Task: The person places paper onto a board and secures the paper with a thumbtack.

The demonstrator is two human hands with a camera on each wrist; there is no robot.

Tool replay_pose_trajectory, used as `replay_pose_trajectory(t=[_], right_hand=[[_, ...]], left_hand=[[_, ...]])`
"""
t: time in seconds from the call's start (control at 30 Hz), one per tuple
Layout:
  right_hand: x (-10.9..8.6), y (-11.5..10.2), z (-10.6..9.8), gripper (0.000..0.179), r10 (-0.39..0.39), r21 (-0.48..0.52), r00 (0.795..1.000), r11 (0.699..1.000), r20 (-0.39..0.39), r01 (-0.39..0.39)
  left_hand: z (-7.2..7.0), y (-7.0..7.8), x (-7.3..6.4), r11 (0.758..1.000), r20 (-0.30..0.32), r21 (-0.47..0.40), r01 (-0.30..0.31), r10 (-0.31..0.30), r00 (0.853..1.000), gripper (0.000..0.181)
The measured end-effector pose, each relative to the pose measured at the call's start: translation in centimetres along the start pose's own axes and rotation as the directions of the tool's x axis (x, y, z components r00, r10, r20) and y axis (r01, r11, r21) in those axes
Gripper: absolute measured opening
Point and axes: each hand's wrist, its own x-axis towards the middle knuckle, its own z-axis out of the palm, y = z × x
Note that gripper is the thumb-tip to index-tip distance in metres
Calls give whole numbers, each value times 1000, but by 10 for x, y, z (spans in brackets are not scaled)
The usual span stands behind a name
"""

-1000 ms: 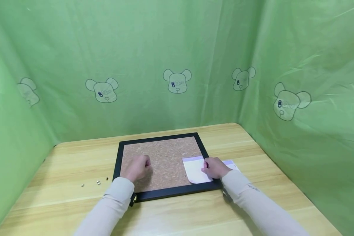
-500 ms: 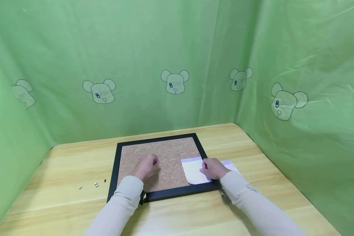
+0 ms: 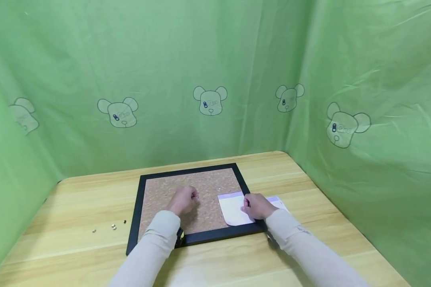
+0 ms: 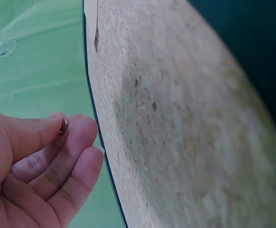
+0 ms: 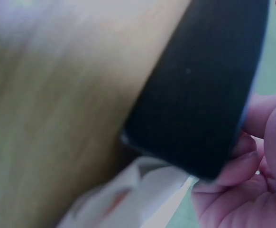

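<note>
My left hand (image 3: 183,200) is over the cork board (image 3: 208,181), left of a white paper sheet (image 3: 230,209) with a purple top strip. In the left wrist view its thumb and index finger pinch a small round metal piece (image 4: 64,126) that looks like a thumbtack. My right hand (image 3: 258,206) lies over the sheet's right part, at the board's black frame (image 3: 134,223). Its fingers are curled, with the fingertips against the sheet in the head view. The frame's corner (image 5: 195,104) partly hides those fingers in the right wrist view, so whether they grip the sheet is unclear.
Several small pieces (image 3: 113,226), most of them shiny and one dark (image 3: 125,221), lie on the wooden table (image 3: 75,199) left of the board. A second purple-topped paper (image 3: 277,202) lies beyond my right hand. Green curtains (image 3: 165,79) surround the table.
My left hand has moved to the right across the cork board, toward the paper sheet. The right hand has stayed by the frame, and the head view has shifted slightly.
</note>
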Motion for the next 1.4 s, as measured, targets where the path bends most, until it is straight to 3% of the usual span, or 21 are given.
replay_pose_trajectory(t=[0.2,0.4,0.63,0.93,1.23,1.4], right_hand=[[-1,0,-1,27,-6,10,1000,1000,-11,6],[-2,3,1,27,-25,18,999,1000,-22,26],[-7,2,-3,29,-106,21,993,994,-44,107],[-2,4,3,28,-25,10,999,1000,-19,26],[-2,1,2,28,-4,6,1000,1000,-12,4],[-2,1,3,28,-14,5,1000,1000,-22,14]], left_hand=[[5,6,6,999,40,-27,35,-34,999,15],[11,16,13,999,43,-26,17,-16,999,19],[18,24,22,999,56,-31,-9,11,998,12],[24,39,33,1000,78,8,-29,29,997,12],[34,45,42,996,64,-72,-44,49,997,11],[38,48,44,996,100,-76,-35,43,994,14]])
